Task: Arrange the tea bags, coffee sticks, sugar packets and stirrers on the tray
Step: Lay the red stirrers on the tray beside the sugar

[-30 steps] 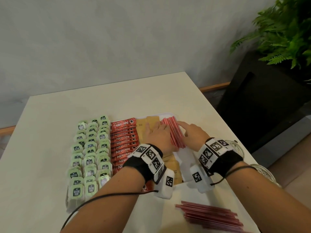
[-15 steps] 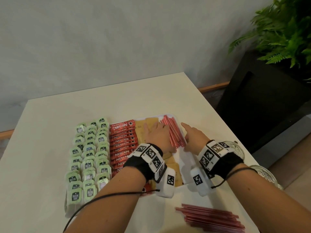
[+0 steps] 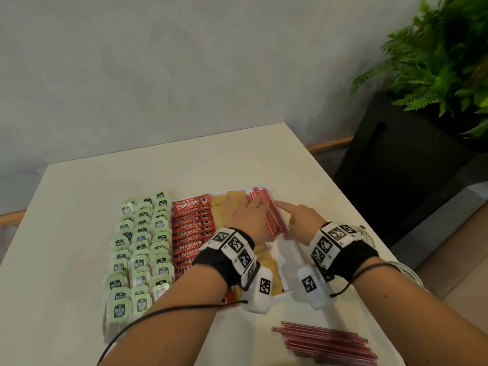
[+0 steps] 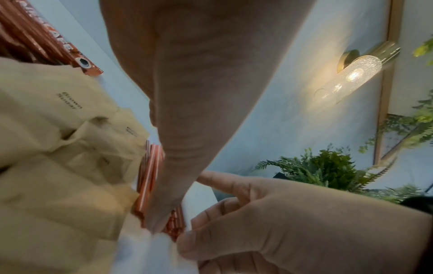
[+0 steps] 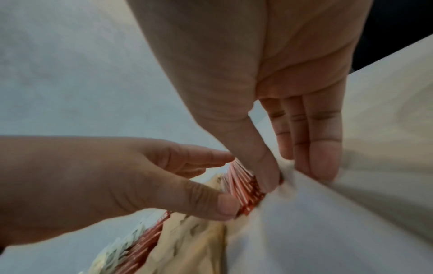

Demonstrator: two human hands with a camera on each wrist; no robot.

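On the white tray, green tea bags fill the left, red coffee sticks come after them, then brown sugar packets. A bundle of red stirrers lies at the tray's far right. My left hand lies flat over the sugar packets, its fingers against the bundle's left side and its thumb at the near ends. My right hand touches the bundle's right side with a straight index finger, and its thumb presses the near ends. Neither hand grips anything.
More red stirrers lie loose on the table near the front right edge. Glass rims show behind my right wrist at the table's right edge. A black planter with a fern stands right of the table.
Both hands stay at the stirrer bundle. The right index finger has drawn slightly in against its right side.
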